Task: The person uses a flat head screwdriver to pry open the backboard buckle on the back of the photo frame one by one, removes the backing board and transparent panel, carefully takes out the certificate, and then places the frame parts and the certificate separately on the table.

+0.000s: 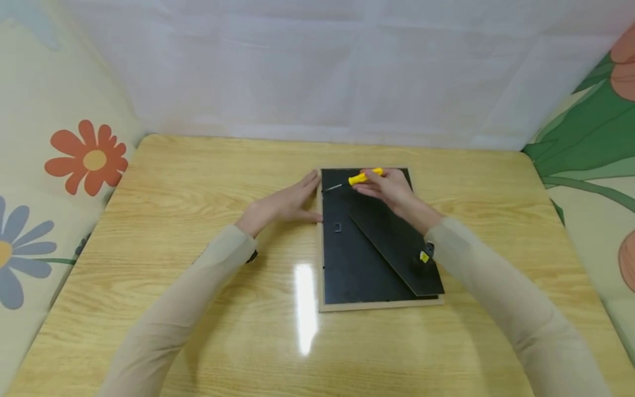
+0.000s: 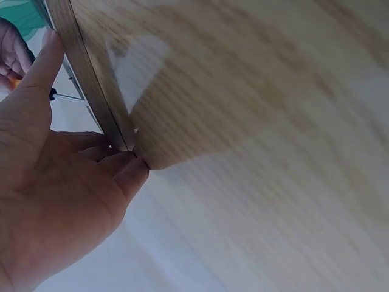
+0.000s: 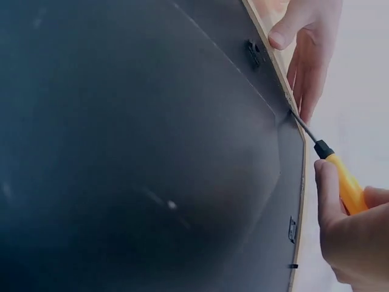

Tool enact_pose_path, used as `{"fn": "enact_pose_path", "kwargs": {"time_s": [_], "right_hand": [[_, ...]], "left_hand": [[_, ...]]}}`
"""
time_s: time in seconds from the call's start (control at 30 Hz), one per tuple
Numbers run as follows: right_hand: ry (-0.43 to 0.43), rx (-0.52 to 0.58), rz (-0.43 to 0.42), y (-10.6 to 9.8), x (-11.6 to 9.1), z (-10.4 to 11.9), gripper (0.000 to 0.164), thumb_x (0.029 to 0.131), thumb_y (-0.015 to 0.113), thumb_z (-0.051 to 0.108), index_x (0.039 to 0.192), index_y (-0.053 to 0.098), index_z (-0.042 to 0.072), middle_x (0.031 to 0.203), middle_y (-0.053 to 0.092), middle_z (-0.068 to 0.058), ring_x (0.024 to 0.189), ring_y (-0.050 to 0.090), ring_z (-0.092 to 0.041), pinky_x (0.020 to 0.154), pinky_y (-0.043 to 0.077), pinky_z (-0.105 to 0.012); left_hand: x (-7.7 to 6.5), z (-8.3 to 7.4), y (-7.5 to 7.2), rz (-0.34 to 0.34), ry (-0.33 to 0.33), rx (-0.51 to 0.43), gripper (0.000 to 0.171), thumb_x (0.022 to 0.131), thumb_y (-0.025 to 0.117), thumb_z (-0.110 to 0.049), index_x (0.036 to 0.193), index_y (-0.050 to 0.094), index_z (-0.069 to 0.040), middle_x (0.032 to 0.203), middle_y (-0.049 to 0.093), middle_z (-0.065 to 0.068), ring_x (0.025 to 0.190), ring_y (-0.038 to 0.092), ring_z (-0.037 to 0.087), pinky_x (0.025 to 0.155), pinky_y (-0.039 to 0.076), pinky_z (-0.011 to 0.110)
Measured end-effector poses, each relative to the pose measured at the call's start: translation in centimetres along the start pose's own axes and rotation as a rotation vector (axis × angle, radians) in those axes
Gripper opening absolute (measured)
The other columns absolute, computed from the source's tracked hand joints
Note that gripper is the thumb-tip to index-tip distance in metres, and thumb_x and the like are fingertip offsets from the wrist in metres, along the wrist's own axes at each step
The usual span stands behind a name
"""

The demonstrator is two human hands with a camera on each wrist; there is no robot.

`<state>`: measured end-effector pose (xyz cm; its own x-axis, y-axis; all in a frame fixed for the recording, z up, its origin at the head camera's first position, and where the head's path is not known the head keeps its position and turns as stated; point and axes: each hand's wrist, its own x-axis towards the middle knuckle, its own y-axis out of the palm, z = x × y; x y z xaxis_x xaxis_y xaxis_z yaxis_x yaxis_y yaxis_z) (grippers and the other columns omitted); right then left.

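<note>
Right hand [image 1: 392, 190] grips yellow screwdriver [image 1: 356, 179] — left hand [image 1: 288, 204] touches wooden frame [image 1: 377, 305]

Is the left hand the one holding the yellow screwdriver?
No, the right hand holds the yellow screwdriver, while the left hand rests against the side of the picture frame.

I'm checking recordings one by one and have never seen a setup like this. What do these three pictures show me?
There is no machine here: a person works with bare hands, a left hand and a right hand. The wide picture is taken from the person's head, looking forward and down; the closer two come from the left and right wrists. On the wooden table lies what looks like a picture frame, back side up, with a black flap slanting across it. The left hand touches the frame's left edge. The right hand holds a yellow-handled screwdriver, its tip at that edge.
</note>
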<state>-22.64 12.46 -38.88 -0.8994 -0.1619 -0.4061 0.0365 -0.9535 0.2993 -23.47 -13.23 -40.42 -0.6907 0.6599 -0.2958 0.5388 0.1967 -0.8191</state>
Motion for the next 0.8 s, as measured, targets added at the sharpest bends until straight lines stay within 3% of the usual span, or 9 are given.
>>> {"fn": "enact_pose_path", "kwargs": {"time_s": [0.37,0.53,0.8], "right_hand": [[0.051,0.040,-0.026,0.0,0.2,-0.3,0.042,0.100,0.050,0.009,0.138,0.044,-0.008,0.132,0.051,-0.030,0.089,0.070,-0.025,0.083,0.054,-0.029],[0.077,0.008,-0.041,0.2,0.3,-0.3,0.041,0.100,0.051,0.011,0.136,0.046,-0.007,0.128,0.054,-0.028,0.090,0.070,-0.025,0.083,0.054,-0.029],[-0.140,-0.272,-0.052,2.2,-0.2,0.0,0.039,0.098,0.055,0.016,0.127,0.053,-0.010,0.115,0.062,-0.029,0.092,0.070,-0.027,0.077,0.056,-0.029]], "left_hand": [[-0.1,-0.3,-0.1,0.033,-0.011,0.047,0.102,0.092,0.060,-0.048,0.152,-0.008,-0.002,0.157,-0.019,0.015,0.145,-0.009,0.027,0.117,0.005,0.038],[-0.1,-0.4,-0.1,0.042,-0.002,0.066,0.101,0.093,0.059,-0.048,0.152,-0.008,0.000,0.157,-0.018,0.018,0.145,-0.010,0.030,0.117,0.003,0.039],[0.2,-0.5,-0.2,0.057,-0.001,0.090,0.100,0.094,0.056,-0.049,0.151,-0.008,0.001,0.157,-0.018,0.018,0.145,-0.008,0.031,0.117,0.004,0.039]]}}
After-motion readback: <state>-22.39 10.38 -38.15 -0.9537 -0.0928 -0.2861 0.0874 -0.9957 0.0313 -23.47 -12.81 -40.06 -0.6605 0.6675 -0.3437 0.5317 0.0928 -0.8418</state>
